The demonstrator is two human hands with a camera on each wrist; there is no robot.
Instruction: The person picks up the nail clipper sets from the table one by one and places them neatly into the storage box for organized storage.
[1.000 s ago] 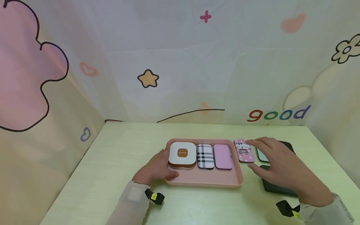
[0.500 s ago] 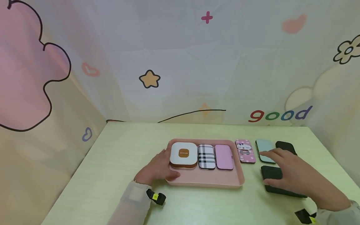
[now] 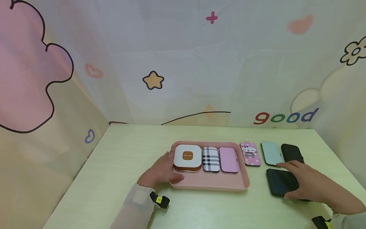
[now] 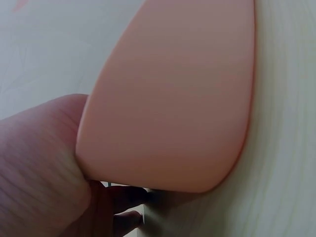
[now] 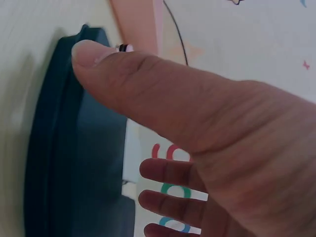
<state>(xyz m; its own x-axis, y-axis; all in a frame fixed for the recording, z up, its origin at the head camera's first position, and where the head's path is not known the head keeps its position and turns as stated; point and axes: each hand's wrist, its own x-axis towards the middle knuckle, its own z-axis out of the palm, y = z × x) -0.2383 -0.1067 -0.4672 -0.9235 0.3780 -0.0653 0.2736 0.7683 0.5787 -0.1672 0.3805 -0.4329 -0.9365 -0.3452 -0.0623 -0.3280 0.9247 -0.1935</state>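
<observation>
My left hand [image 3: 160,171] grips the left end of a pink tray [image 3: 206,183], its thumb over the rim. The left wrist view shows the tray's outer wall [image 4: 173,108] against that hand. Inside the tray lie a white manicure case [image 3: 187,154] with a brown label, a plaid case [image 3: 211,159] and a plain pink case [image 3: 228,159]. My right hand [image 3: 313,186] is spread over a large black case [image 3: 278,181], covering its right part. In the right wrist view the thumb [image 5: 118,69] overlaps the case's near edge; contact cannot be told.
Right of the tray lie a pink cartoon case [image 3: 250,154], a mint case [image 3: 271,152] and a small black case [image 3: 292,152] in a row. A printed curtain [image 3: 183,63] stands behind the pale table [image 3: 114,165].
My right hand has moved right and nearer to me, from beside the cartoon case to over the large black case, uncovering the mint and small black cases. The left hand stays at the tray.
</observation>
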